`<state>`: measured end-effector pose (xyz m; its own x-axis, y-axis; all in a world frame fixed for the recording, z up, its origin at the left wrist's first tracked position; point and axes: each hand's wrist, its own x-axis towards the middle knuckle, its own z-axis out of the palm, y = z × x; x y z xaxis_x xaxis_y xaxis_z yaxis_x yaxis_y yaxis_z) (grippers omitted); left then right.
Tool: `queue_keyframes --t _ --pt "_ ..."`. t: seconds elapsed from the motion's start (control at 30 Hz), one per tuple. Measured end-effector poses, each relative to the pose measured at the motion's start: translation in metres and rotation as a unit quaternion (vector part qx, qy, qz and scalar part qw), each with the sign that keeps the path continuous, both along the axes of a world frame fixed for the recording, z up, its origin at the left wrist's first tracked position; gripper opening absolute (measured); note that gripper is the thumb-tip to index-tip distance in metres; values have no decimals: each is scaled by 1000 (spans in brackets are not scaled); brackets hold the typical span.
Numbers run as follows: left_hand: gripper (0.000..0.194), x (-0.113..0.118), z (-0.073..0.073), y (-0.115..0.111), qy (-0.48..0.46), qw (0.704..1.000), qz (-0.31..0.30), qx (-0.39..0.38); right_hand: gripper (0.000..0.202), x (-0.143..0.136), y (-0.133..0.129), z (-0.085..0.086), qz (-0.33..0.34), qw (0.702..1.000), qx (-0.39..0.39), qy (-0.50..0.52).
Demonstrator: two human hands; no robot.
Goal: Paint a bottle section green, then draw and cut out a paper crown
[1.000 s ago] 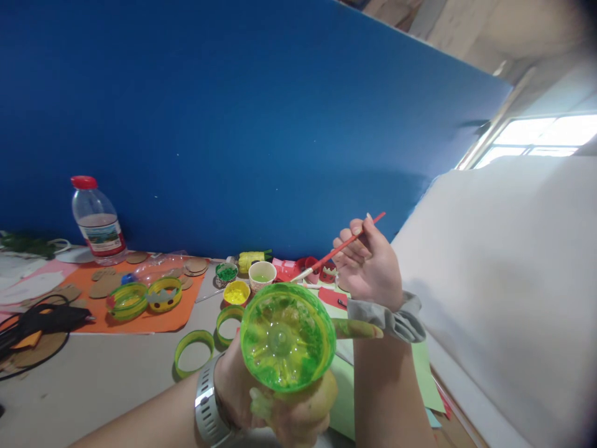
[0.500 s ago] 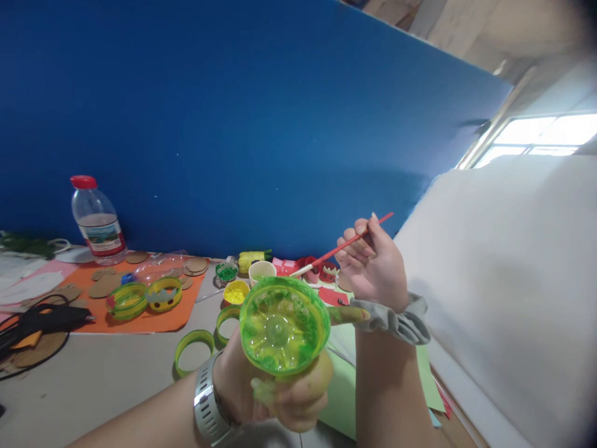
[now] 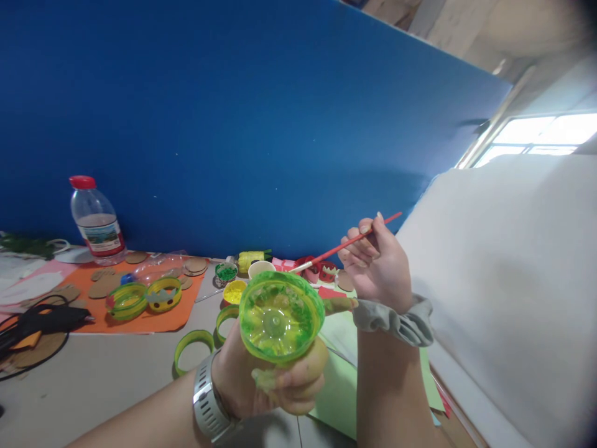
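My left hand (image 3: 289,379) is wrapped round the cut-off bottom of a plastic bottle (image 3: 276,320), coated in green and yellow paint, its open side tilted toward me. The index finger sticks out to the right, smeared with paint. My right hand (image 3: 380,261) pinches a red-handled paintbrush (image 3: 342,247) behind the cup. The brush's pale ferrule points down-left to the cup's far rim; its bristles are hidden there. Just beyond stand a white paper cup (image 3: 261,269), a cup of yellow paint (image 3: 234,292) and a small pot of green bits (image 3: 226,272).
Green painted rings (image 3: 193,351) lie left of my hand. On orange paper (image 3: 181,314) sit two decorated rings (image 3: 163,294), a clear bottle piece and cardboard shapes. Behind are a red-capped water bottle (image 3: 97,224) and a blue partition (image 3: 233,124). A black glue gun (image 3: 51,317) lies far left.
The bottle bottom has tipped and shifted slightly up and left in my left hand. My right hand, with the brush, has moved a little to the right.
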<state>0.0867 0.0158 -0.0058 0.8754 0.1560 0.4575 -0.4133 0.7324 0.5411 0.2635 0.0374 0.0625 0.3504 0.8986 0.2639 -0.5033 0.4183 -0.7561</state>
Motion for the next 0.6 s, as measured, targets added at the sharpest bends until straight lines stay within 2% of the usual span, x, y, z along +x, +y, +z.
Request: queue_keyframes --t 0.1,0.23,0.6 --pt "34 0 -1 1 -12 1000 3 10 42 1 -1 -1 -3 1000 6 -4" --pt "20 1 -1 4 -39 999 -12 2 42 2 -1 -2 0 1000 16 -2" --pt "23 -3 -4 1 -38 997 17 -70 44 4 0 -3 -11 1000 20 -9"
